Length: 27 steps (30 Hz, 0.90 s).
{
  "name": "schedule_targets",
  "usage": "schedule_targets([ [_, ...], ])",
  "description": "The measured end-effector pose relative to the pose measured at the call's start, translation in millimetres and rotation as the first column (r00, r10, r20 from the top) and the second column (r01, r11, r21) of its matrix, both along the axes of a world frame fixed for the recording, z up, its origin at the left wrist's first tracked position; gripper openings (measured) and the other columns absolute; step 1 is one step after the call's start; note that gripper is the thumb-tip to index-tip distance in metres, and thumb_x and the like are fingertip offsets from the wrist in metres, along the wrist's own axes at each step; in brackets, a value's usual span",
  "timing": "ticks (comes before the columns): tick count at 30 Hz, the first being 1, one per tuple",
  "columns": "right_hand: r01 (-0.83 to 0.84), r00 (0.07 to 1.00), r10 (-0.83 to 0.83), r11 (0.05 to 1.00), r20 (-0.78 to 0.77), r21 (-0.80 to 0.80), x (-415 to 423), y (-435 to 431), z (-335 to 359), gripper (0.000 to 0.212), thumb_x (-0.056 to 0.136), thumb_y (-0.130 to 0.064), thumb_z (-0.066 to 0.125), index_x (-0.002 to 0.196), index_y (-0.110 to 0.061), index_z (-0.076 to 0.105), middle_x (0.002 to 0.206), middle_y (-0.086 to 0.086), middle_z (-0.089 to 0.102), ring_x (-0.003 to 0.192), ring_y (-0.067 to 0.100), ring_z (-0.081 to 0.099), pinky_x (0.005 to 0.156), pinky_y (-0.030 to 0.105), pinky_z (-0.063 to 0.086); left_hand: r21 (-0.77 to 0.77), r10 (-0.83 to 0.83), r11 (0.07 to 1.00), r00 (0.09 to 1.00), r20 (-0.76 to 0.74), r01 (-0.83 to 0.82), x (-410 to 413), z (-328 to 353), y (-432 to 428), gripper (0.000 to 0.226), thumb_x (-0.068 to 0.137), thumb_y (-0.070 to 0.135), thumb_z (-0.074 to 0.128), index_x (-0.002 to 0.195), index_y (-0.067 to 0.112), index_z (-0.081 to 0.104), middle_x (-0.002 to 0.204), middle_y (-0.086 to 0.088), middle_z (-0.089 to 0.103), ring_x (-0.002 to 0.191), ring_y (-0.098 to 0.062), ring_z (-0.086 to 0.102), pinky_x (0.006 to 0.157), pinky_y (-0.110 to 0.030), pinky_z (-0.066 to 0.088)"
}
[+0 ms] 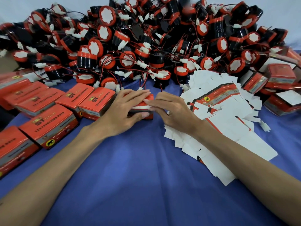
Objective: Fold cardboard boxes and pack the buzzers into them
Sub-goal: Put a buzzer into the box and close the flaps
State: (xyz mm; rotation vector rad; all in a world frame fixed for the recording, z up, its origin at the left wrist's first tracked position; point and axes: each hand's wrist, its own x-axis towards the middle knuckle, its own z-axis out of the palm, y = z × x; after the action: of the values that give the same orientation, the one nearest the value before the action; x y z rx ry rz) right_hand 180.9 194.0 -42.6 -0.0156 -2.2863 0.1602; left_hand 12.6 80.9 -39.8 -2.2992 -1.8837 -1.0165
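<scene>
Currently the step in hand looks like closing up one box (150, 97), at the middle of the blue cloth (138, 168), just in front of the heap of buzzers (146, 38). Left hand (128, 108) lies over the box top with fingers laid across it and thumb (143, 115) curled against the near side: a clamping grip that steadies it. Right hand (172, 111) comes in from the side, forefinger and thumb closing on the box's end, where a white strip of card shows; judged to be pinching or pressing an end flap. A dark band shows below the white strip, but whether a buzzer is already inside cannot be told, as the hands cover most of the box. Packed boxes (48, 101) sit in rows to the left, touching one another; more boxes (280, 75) are stacked at far right. Flat blanks (219, 121) fan out in a loose pile just beside the right wrist. Judgement: this box is near done, the task overall far from it, given the size of the heap. Next move calls for tucking the flap fully home while the left hand holds the walls square, then setting the box with the left rows and taking a fresh blank. Risk: a trailing wire caught under the flap.
</scene>
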Motion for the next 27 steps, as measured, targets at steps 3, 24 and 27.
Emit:
schedule_targets([
  [3, -0.015, 1.000, 0.015, 1.000, 0.006, -0.019, 0.9, -0.9, -0.6, 0.025, 0.083, 0.006, 0.069, 0.108, 0.008, 0.068, 0.086, 0.014, 0.066, 0.079, 0.016, 0.050, 0.082, 0.015, 0.038, 0.069, -0.006, 0.998, 1.000, -0.006, 0.007, 1.9, -1.1, 0.0, 0.054, 0.086, 0.017, 0.066, 0.135, 0.000, 0.050, 0.136, 0.000, 0.049, 0.115, -0.036, 0.048, 0.106, -0.034, 0.029],
  [24, 0.086, 0.996, -0.090, 0.986, 0.027, 0.140, 6.2, -11.2, 8.3, 0.014, 0.081, 0.001, 0.072, 0.093, 0.008, 0.073, 0.057, 0.011, 0.056, 0.045, 0.026, 0.050, 0.039, 0.036, 0.045, 0.213, 0.038, 0.977, 0.993, -0.111, -0.014, 3.3, -2.4, 1.6, 0.034, 0.087, 0.009, 0.067, 0.119, -0.002, 0.065, 0.124, -0.009, 0.064, 0.102, -0.035, 0.060, 0.094, -0.039, 0.047],
  [27, 0.096, 0.995, -0.098, 0.991, 0.028, 0.091, 6.6, -12.8, 11.5, 0.013, 0.082, -0.002, 0.071, 0.092, 0.006, 0.074, 0.057, 0.010, 0.057, 0.045, 0.027, 0.050, 0.039, 0.037, 0.045, 0.206, 0.049, 0.978, 0.993, -0.108, -0.026, 3.9, -3.1, 2.3, 0.035, 0.087, 0.010, 0.065, 0.120, -0.001, 0.065, 0.125, -0.008, 0.064, 0.101, -0.034, 0.059, 0.093, -0.040, 0.048],
])
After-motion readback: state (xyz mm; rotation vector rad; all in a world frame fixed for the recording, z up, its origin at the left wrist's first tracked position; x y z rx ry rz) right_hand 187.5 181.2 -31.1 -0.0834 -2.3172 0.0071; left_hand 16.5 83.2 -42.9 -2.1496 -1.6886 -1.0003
